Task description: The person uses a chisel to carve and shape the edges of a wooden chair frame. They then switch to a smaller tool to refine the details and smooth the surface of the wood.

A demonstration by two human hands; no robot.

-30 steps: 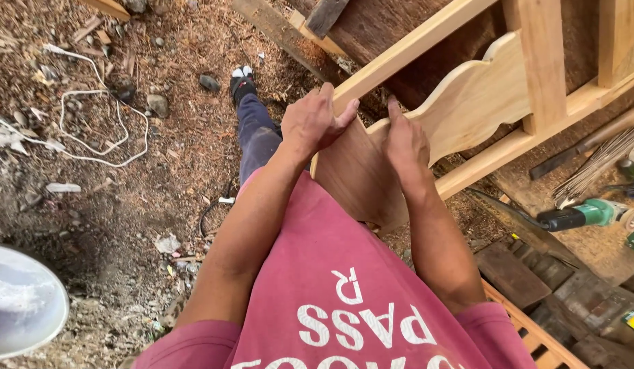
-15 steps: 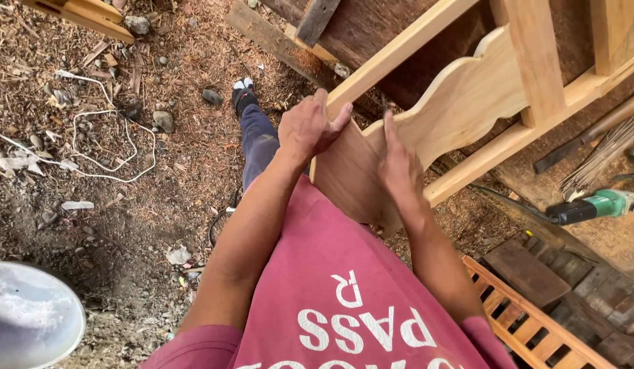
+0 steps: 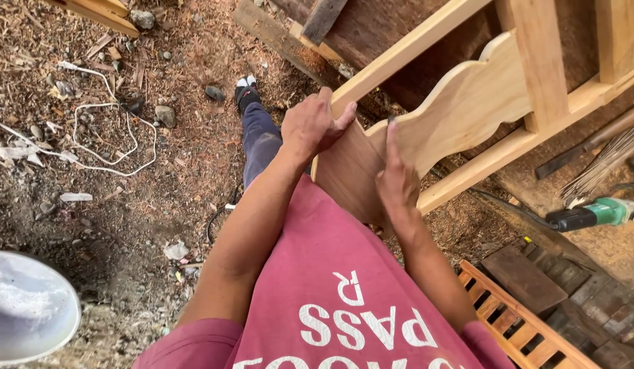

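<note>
Left hand (image 3: 310, 126): fingers curled over the top edge of the brown wooden panel (image 3: 347, 174), thumb spread toward the frame; it holds the panel.
Right hand (image 3: 397, 181): flat against the panel's right edge, fingers straight and close together, pointing up along the wood; pressing rather than gripping.
Panel's place: upright in front of the person's chest, its upper right edge touching the pale wooden frame (image 3: 467, 102) beside the scalloped board (image 3: 467, 113).
Doing it well: judging from the grip, keep the top hand steady and let the flat hand guide the edge square against the frame, with fingertips clear of the joint.
Power tool (image 3: 590, 213): green and black, lying on the sawdust at the right, well apart from both hands.
White cord (image 3: 101, 147): looped on the ground at the left.
Slatted piece (image 3: 522, 328): orange wood, lower right, near the right elbow.
Printed signs: only white block lettering on the red shirt (image 3: 330, 301), seen upside down; no packages or labels show.
</note>
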